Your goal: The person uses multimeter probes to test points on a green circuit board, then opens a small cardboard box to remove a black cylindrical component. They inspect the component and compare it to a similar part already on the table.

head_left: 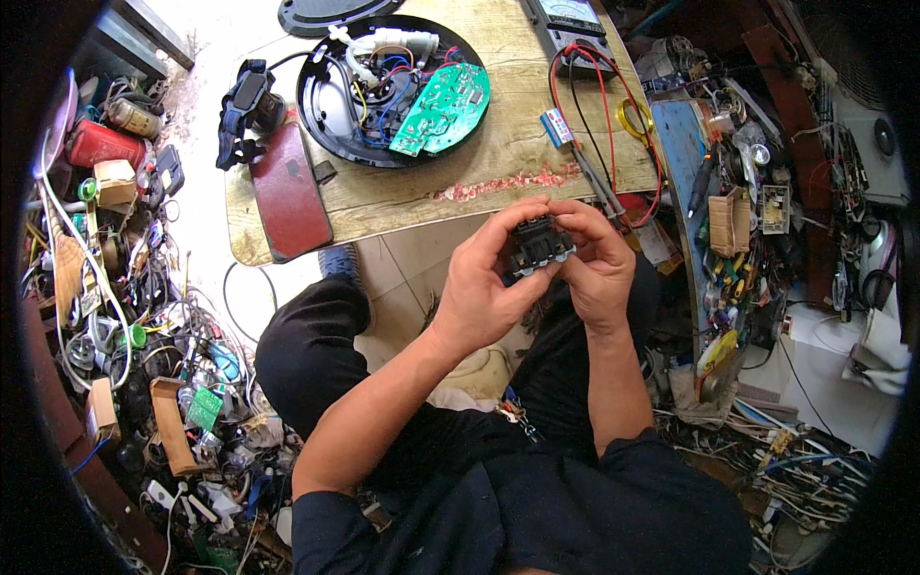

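In front of my body, just beyond the table's near edge, I hold a small black plastic part with metal tabs along its lower side. My left hand is wrapped round its left side, with the thumb below. My right hand grips the right side, fingertips meeting the left ones over the top. The fingers hide much of the part. On the table ahead lies an opened round black appliance housing, with a green circuit board and coloured wires inside.
An analog multimeter with red and black leads sits at the table's far right. A dark red flat case and a black strapped device lie at left. Piled electronic scraps cover the left side; a tool-laden shelf stands at right.
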Available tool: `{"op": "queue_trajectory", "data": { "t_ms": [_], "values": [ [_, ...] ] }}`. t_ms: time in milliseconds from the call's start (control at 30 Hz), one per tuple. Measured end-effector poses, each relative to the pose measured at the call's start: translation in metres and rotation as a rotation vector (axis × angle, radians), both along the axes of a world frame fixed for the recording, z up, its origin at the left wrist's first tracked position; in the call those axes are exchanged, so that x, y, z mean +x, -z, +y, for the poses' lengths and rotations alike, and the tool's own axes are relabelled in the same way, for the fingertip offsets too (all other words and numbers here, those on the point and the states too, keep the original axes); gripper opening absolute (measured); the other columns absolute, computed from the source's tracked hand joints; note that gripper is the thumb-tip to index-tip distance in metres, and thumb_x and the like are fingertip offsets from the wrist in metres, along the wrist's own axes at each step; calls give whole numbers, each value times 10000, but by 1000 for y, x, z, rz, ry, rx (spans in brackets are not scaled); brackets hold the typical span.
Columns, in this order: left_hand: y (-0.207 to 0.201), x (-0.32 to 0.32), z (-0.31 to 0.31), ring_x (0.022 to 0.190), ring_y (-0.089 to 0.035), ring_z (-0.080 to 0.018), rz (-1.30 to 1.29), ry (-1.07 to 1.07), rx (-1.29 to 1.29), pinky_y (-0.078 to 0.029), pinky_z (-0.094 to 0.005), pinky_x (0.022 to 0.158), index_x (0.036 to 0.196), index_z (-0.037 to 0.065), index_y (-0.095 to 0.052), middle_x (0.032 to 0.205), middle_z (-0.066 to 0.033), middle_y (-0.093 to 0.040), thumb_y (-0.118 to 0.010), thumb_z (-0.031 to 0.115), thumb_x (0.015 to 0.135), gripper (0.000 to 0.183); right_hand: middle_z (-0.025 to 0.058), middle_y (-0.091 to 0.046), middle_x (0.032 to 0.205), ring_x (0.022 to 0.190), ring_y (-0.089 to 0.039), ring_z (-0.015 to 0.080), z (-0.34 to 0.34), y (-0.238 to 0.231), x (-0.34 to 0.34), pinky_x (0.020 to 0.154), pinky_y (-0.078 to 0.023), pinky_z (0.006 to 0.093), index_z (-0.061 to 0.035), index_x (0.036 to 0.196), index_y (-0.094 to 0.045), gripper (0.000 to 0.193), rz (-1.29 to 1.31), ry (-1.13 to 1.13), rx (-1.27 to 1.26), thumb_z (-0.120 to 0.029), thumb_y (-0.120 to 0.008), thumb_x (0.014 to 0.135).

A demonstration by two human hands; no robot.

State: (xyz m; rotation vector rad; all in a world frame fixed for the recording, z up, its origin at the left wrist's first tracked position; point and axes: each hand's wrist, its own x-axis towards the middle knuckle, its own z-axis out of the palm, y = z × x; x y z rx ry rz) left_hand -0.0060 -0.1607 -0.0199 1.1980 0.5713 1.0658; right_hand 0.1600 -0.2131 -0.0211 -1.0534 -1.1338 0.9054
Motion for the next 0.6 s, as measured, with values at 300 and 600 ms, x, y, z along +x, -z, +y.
{"op": "queue_trajectory", "data": {
  "t_ms": [300,600],
  "values": [
    [-5,-3,0,1253,-603,-166,15,66,-200,-485,-331,1090,1420,-4,-545,1384,-99,-607,-741,-25,911,546,154,-615,1403,1327,-591,270,5,-2,-3,1152,-455,395,25,1282,-649,536,52,-19,-97,203,-701,779],
    [8,-2,5,1288,-626,-380,197,-196,244,-510,-412,1066,1325,28,-614,1386,-221,-631,-775,-39,737,613,136,-607,1423,1313,-593,217,6,-17,0,1135,-449,356,28,1370,-617,588,-103,-90,-199,179,-670,805]
  ]
}}
